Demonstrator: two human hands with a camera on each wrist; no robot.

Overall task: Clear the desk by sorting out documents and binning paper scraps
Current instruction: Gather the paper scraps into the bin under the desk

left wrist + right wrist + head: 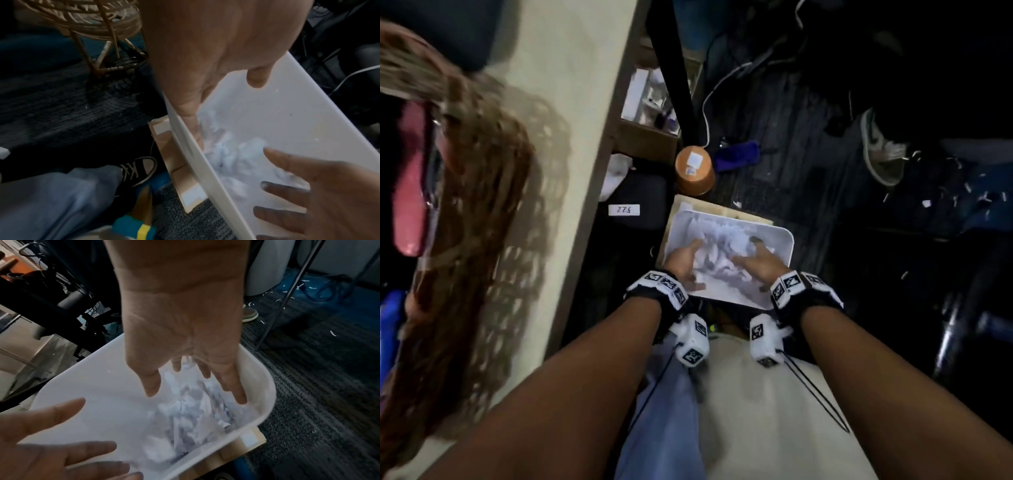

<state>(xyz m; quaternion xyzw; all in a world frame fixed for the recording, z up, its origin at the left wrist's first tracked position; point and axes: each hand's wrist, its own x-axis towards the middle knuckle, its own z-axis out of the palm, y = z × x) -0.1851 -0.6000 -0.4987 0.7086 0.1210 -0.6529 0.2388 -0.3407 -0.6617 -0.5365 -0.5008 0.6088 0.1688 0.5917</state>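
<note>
The fingers (236, 386) of the right hand (760, 262) and of the left hand (683, 258) hang spread and loose, pinching nothing, over the paper scraps (717, 248) heaped inside the white bin (786, 240) on the floor beside the worktop (571, 102). Light scraps could cling to a palm or flutter past the rim onto the carpet (318, 386) (white bits already lie there), and leaning on one wall could tip the bin.

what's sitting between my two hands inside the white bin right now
Torn paper scraps fill the stretch between the left hand and right hand in the white bin, clearest in the head view.
</note>
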